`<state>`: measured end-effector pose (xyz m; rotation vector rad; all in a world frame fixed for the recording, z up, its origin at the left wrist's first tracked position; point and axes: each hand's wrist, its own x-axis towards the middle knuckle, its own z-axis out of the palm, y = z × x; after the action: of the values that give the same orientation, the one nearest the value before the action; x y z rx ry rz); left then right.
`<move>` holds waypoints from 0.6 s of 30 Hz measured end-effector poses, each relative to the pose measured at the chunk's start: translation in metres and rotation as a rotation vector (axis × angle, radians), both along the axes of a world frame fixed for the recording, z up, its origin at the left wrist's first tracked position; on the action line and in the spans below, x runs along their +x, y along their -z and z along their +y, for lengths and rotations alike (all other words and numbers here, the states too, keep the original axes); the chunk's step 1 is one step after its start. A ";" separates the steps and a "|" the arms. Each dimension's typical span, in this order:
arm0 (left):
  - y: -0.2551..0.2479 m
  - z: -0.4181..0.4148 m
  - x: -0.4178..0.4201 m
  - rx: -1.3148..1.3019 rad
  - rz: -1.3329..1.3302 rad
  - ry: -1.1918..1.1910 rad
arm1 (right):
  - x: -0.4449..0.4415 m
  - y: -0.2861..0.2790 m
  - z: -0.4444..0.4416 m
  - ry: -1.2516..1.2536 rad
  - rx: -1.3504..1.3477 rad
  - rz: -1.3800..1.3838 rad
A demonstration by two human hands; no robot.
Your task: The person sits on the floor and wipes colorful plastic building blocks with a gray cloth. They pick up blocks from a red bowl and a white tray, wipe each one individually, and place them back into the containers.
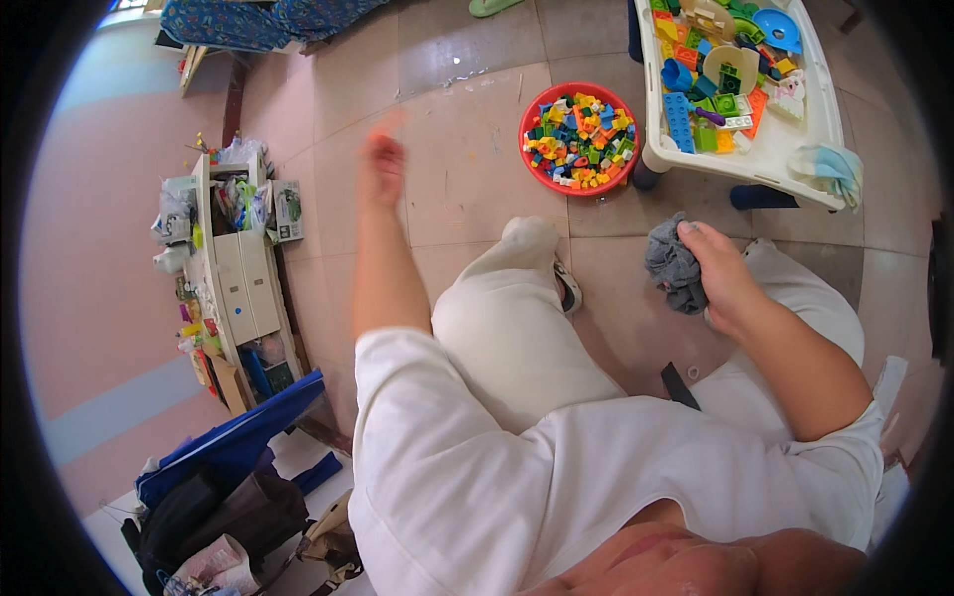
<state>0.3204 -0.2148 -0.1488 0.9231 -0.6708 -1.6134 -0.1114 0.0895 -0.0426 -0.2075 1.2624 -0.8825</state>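
Observation:
My left hand (386, 167) is raised over the tiled floor at the left, blurred by motion; an orange-red blur shows at its fingertips, and whether it holds anything is unclear. In my right hand (719, 272) is a crumpled grey cloth (674, 264), gripped with the thumb on top, above the floor between my legs. A red round basin (528, 160) full of small coloured building bricks (581, 138) stands on the floor ahead, between and beyond my hands. To its right is a white children's table (760, 167) with larger bricks and toy parts (708, 89) on it.
A light blue and white cloth (827, 170) hangs over the table's near corner. At left, a white cabinet (242, 287) holds bags and boxes against the wall. Dark clothing and bags (223, 514) lie at lower left. A green slipper (492, 6) and blue patterned fabric (238, 26) are at the top.

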 end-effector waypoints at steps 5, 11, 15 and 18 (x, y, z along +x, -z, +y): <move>0.102 0.000 -0.024 0.123 -1.644 0.485 | 0.006 0.005 -0.013 0.038 0.005 0.019; 0.037 0.014 -0.059 -0.327 -2.059 0.371 | 0.006 0.011 -0.014 0.043 0.002 -0.003; -0.039 0.010 -0.059 -0.275 -1.719 0.386 | 0.010 0.001 -0.013 -0.010 0.006 -0.027; -0.108 0.030 -0.099 -0.120 -0.945 0.405 | 0.007 -0.002 -0.008 -0.006 0.055 -0.006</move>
<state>0.2210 -0.1850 -0.0409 1.5335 -1.6676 -1.3858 -0.1046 0.0819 -0.0408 -0.1651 1.2785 -0.8419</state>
